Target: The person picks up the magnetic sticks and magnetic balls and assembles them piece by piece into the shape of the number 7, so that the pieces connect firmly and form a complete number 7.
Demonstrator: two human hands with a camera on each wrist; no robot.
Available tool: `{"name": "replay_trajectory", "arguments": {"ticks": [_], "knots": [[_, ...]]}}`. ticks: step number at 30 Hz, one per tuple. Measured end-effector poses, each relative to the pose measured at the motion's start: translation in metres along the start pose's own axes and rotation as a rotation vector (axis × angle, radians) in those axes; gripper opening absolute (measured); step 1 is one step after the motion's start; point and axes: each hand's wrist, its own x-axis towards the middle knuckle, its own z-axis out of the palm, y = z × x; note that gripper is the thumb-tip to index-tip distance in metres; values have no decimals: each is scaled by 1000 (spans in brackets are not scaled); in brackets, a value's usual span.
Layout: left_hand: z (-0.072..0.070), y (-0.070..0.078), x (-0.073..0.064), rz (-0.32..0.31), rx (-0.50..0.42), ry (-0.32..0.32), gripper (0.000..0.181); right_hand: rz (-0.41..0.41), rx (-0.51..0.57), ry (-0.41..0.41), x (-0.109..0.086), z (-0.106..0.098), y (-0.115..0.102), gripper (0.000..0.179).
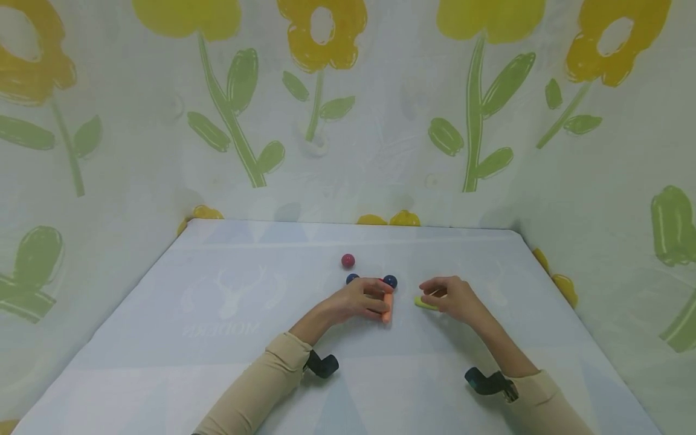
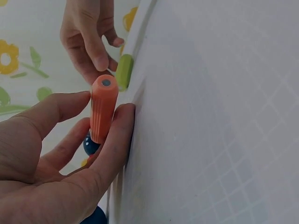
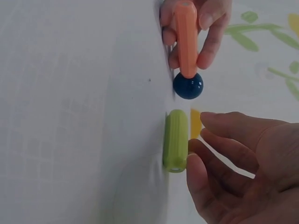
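Observation:
My left hand (image 1: 361, 300) holds an orange magnetic stick (image 2: 103, 109) between thumb and fingers. A silver magnet shows in the stick's near end. At its far end, a dark blue ball (image 3: 188, 86) touches it in the right wrist view. Beside my right hand (image 1: 454, 296), a light green stick (image 3: 176, 142) lies on the table. The right fingers are bent loosely at its side and do not close round it; whether a fingertip touches it I cannot tell. Something red, mostly hidden behind the left hand, lies between the blue ball and a second blue ball (image 1: 352, 278).
A red ball (image 1: 348, 261) sits alone behind the second blue ball. The white table (image 1: 228, 344) has a pale printed cover. Flower-patterned cloth (image 1: 380, 121) hangs at the back and both sides. Each wrist carries a black camera mount.

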Motion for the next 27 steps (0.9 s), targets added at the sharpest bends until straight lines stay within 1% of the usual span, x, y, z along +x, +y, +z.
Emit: {"name": "replay_trajectory", "arguments": {"ticks": [8,19,27], "knots": [[1,0,-1,-1,14,4,42,30,-39,5,2,3,1,29],[1,0,-1,10,23,4,42,10,-128,5,3,7,2,27],[0,0,-1,12,32,5,41,30,-158,-14,5,9,5,25]]}}
